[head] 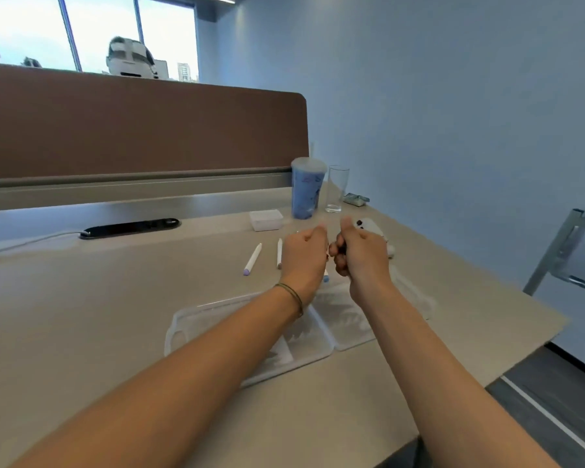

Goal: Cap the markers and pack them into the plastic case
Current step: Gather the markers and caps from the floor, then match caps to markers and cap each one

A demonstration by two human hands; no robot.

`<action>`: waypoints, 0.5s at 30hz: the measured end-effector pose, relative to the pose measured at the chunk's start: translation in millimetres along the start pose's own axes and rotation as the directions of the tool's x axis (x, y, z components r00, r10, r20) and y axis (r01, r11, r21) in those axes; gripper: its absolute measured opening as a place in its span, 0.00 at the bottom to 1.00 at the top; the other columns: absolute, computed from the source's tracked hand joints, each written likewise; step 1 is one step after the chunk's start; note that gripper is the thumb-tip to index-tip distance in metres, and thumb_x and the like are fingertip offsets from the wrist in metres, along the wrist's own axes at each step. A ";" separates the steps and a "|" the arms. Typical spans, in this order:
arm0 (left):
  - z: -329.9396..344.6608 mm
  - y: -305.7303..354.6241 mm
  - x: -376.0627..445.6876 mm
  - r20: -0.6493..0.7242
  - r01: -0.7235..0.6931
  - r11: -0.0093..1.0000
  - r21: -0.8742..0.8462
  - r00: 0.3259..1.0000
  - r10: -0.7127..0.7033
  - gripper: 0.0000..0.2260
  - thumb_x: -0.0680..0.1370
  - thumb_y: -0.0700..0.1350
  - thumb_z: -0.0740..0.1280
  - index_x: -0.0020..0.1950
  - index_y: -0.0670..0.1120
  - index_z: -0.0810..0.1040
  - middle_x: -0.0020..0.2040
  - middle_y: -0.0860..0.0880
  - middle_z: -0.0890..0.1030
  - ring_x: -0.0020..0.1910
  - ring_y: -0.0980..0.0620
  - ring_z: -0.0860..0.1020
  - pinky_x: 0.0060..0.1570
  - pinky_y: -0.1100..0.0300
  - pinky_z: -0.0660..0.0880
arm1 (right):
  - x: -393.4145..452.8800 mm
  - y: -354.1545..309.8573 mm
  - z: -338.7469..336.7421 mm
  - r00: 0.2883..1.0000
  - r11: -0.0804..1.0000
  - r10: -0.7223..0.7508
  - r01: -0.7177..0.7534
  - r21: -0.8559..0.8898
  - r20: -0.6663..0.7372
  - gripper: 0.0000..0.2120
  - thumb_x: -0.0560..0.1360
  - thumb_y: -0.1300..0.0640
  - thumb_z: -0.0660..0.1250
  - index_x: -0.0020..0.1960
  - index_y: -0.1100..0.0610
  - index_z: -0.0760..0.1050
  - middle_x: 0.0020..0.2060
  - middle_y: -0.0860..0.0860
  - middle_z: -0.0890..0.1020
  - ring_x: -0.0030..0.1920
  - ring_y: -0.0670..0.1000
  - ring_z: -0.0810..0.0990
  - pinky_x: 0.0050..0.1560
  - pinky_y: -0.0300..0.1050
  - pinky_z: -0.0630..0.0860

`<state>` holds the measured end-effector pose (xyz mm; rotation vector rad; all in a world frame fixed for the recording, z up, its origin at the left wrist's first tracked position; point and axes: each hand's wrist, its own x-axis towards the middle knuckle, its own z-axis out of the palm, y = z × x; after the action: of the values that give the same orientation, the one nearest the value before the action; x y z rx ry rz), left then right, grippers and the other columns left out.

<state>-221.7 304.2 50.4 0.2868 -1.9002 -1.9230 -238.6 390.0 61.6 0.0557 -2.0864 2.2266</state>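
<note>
Left of centre: two white markers point(252, 259), point(279, 253) loose on desk point(115, 315); light, stiff, smooth barrels, likely best pinched mid-barrel.
Centre: left hand point(303, 256) curled, contents hidden. Right hand point(360, 256) fisted round something dark, cannot tell what.
Lower centre: clear plastic case point(183, 329) open under forearms; thin, flexy.
Upper centre: blue cup point(306, 190) print unreadable.
</note>
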 end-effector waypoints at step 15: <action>-61.2 -42.2 83.0 -0.145 0.306 0.950 -0.059 0.939 -0.312 0.25 0.83 0.56 0.53 0.31 0.45 0.72 0.25 0.47 0.70 0.20 0.51 0.66 0.25 0.63 0.63 | 73.4 36.0 98.1 0.926 0.925 0.331 -0.356 0.131 0.181 0.23 0.84 0.52 0.57 0.31 0.56 0.68 0.23 0.52 0.69 0.21 0.49 0.64 0.25 0.40 0.61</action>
<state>-275.7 212.3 17.9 0.7404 -1.8024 -2.0601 -318.3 292.9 38.8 -0.1438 -2.1263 2.6745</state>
